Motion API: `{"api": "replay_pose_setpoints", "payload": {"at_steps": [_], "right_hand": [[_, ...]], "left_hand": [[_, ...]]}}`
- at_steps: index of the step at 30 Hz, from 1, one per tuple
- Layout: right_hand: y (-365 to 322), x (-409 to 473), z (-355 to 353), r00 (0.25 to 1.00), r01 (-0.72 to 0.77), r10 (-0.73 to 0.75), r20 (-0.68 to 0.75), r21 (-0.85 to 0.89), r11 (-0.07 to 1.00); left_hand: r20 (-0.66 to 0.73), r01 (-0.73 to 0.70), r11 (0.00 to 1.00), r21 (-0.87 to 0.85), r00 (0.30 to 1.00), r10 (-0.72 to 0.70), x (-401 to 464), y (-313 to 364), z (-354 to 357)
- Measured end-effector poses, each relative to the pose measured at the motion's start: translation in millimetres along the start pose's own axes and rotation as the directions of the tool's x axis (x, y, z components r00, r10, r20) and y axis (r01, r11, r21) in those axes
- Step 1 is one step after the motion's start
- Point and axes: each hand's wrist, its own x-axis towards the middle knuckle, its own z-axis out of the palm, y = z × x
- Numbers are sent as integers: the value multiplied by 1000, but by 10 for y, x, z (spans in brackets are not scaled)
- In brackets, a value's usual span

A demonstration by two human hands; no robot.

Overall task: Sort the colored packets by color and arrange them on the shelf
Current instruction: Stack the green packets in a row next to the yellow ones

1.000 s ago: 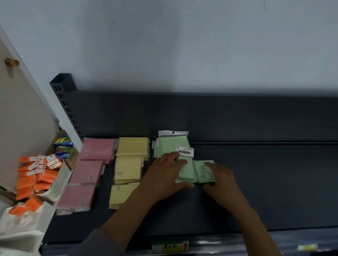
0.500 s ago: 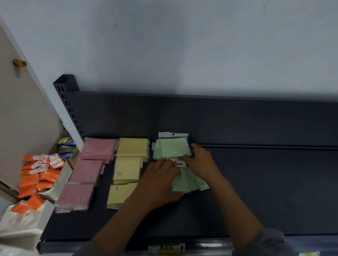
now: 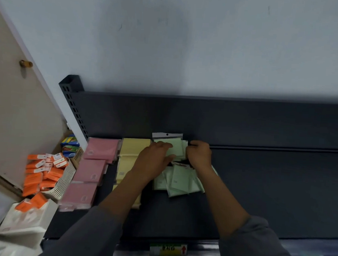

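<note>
My left hand point(image 3: 154, 158) lies flat on the far green stack point(image 3: 173, 147). My right hand point(image 3: 199, 155) seems to grip its right edge. Pink point(image 3: 95, 167) and yellow packets point(image 3: 133, 149) sit left on the shelf point(image 3: 278, 192).

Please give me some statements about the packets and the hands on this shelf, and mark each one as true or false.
1. The pink packets lie to the left of the yellow packets. True.
2. Both hands are at the rear green stack. True: the left hand lies on its left part, the right hand is at its right edge.
3. The front green packets lie in a neat, squared pile. False: they are fanned and overlap at angles.
4. The orange packets lie on the dark shelf. False: they are in a white basket left of the shelf.
5. The right part of the shelf holds blue packets. False: no packets show there.
</note>
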Motion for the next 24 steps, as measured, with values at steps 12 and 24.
{"api": "replay_pose_setpoints", "payload": {"at_steps": [12,24], "right_hand": [[-1,78,-6,968,-241,165,188,514,823],[130,198,10,966,-255,221,131,365,895]], "left_hand": [[-29,-41,998,-48,999,40,70,-1,44],[-253,17,999,-47,967,-29,158,-177,-60]]}}
